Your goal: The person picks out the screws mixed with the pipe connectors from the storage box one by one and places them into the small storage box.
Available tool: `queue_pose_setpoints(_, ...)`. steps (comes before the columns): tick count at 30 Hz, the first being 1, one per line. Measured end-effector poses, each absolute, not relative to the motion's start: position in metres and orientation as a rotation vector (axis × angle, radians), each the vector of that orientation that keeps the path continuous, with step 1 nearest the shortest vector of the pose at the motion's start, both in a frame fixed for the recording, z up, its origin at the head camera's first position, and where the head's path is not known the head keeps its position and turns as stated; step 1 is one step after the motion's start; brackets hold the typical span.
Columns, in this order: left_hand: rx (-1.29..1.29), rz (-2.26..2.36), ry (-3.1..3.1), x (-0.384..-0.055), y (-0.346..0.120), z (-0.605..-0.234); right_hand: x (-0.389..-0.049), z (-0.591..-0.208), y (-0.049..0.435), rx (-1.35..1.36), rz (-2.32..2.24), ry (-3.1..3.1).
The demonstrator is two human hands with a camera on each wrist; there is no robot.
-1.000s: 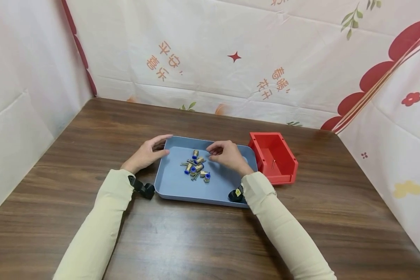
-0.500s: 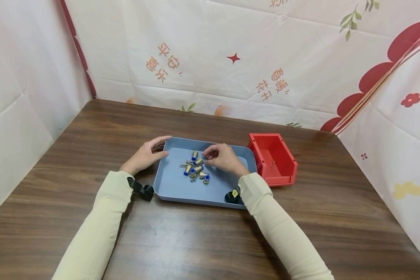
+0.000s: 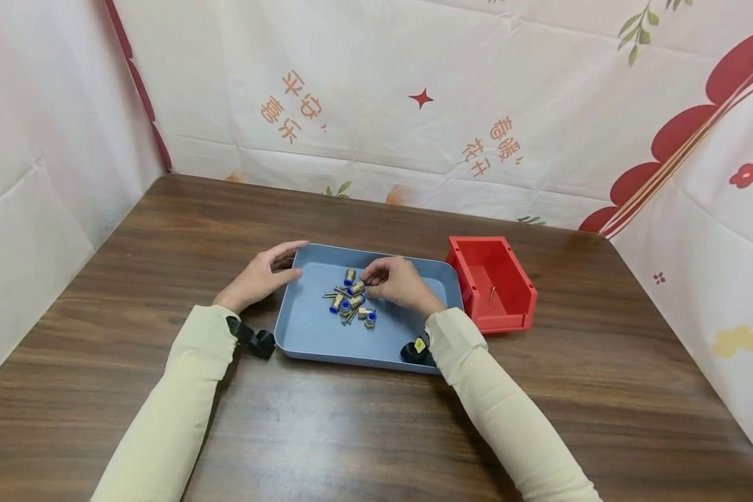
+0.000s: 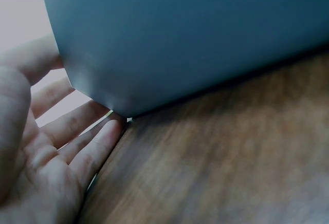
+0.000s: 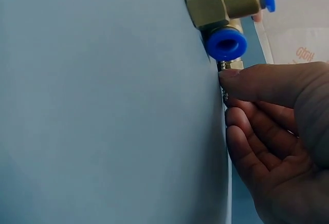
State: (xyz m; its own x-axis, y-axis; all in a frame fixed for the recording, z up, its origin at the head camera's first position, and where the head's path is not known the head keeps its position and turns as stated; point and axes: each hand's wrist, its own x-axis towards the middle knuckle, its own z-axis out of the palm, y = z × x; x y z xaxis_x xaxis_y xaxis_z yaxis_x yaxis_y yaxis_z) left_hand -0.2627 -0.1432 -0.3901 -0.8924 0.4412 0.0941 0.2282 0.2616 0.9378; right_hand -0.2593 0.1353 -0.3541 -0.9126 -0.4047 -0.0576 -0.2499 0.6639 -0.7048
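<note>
A blue-grey tray [image 3: 326, 348] lies on the table with a pile of brass fittings [image 3: 355, 302] with blue collars and several screws [image 3: 351, 317]. At its far left corner, my left hand [image 3: 257, 279] rests against the tray, fingers [image 4: 77, 121] extended along the outer wall and thumb at the rim. Over the tray, the thumb and index finger of my right hand [image 3: 401, 284] pinch a threaded screw [image 5: 224, 88] at the right side of the pile. The other fingers of that hand curl loosely, and the screw is partly hidden by the thumb.
A red bin [image 3: 492, 322] stands at the tray's right side, with one screw [image 3: 492, 294] inside. Black wrist cameras [image 3: 263, 344] sit near the tray's front corners. A patterned cloth [image 3: 376, 139] hangs behind the brown wooden table [image 3: 314, 432].
My right hand has moved left and slightly down to the edge of the pile, its fingertips now at a screw. My left hand has stayed at the tray's corner.
</note>
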Motion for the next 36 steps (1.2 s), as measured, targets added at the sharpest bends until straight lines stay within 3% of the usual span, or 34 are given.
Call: queue_pose_setpoints(36, 0.621, 1.663, 2.38, -0.2598, -0.142, -0.3917, -0.2546, -0.3565, 0.1394, -0.438, -1.105, 2.739)
